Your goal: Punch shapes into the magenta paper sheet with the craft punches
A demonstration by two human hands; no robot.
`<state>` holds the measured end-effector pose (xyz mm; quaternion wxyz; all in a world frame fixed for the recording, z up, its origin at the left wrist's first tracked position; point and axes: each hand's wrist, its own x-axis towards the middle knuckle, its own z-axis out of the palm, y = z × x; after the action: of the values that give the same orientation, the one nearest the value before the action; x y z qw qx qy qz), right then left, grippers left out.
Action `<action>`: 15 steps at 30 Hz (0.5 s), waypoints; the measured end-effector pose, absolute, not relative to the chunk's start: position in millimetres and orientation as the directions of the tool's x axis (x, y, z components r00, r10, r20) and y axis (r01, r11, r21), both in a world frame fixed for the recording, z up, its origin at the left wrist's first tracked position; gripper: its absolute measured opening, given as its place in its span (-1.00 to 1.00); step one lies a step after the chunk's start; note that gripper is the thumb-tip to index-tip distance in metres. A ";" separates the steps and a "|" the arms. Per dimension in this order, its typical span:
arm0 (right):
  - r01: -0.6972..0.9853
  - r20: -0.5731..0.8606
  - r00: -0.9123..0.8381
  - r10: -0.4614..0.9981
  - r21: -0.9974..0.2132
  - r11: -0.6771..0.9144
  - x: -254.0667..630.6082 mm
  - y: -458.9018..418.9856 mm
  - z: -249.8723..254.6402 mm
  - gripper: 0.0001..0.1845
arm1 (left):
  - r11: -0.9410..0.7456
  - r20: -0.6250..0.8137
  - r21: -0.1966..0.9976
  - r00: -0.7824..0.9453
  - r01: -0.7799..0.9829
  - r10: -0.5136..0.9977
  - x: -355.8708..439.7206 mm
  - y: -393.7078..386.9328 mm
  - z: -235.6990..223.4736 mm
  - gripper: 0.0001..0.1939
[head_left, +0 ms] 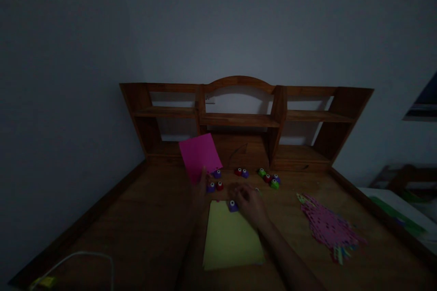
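The scene is very dim. My left hand (200,188) holds up a bright pink sheet of paper (199,155) by its lower edge, fingers pinched on it. My right hand (248,200) rests on the wooden desk (136,232) with its fingers curled beside a small purple paper punch (233,205) that sits on the top edge of a yellow sheet (232,236). I cannot make out whether those fingers grip the punch or only touch it.
Several small paper punches in purple, red and green (268,177) lie in a row behind the hands. A pile of punched pink and coloured paper (327,227) lies at the right. Wooden shelves (239,118) stand at the back. A white cable (78,259) lies near left.
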<state>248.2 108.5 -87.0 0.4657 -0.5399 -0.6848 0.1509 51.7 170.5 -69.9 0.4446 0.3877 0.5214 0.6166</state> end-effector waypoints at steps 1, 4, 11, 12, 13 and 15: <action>0.580 0.468 0.024 0.884 -0.726 0.369 248.4 110.5 -85.7 -0.80 | -0.039 -0.003 0.992 -0.343 -0.116 0.939 48.1 169.8 -67.5 -0.49; 0.526 0.448 0.012 0.894 -0.764 0.375 248.6 117.7 -82.0 -0.79 | 0.008 -0.042 0.996 -0.414 -0.085 0.909 41.9 168.0 -62.1 -0.50; 0.530 0.426 -0.110 0.898 -0.739 0.415 243.5 137.0 -83.6 -0.77 | -0.027 -0.023 0.992 -0.394 -0.121 0.919 46.5 170.0 -59.8 -0.45; 0.532 0.431 -0.126 0.893 -0.730 0.428 242.1 140.3 -84.6 -0.77 | -0.032 -0.021 0.991 -0.390 -0.131 0.921 47.1 170.4 -59.8 -0.46; 0.530 0.439 -0.142 0.887 -0.723 0.443 240.6 143.8 -85.6 -0.77 | -0.035 -0.019 0.990 -0.384 -0.135 0.923 47.5 170.8 -59.9 -0.46; 0.524 0.447 -0.181 0.876 -0.710 0.470 237.6 151.7 -86.8 -0.75 | -0.048 0.001 0.992 -0.384 -0.115 0.924 47.8 171.5 -60.7 -0.47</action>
<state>237.6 151.7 -86.8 0.4317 -0.4726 -0.7408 0.2039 47.8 171.5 -60.7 0.4161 0.3675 0.5502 0.6237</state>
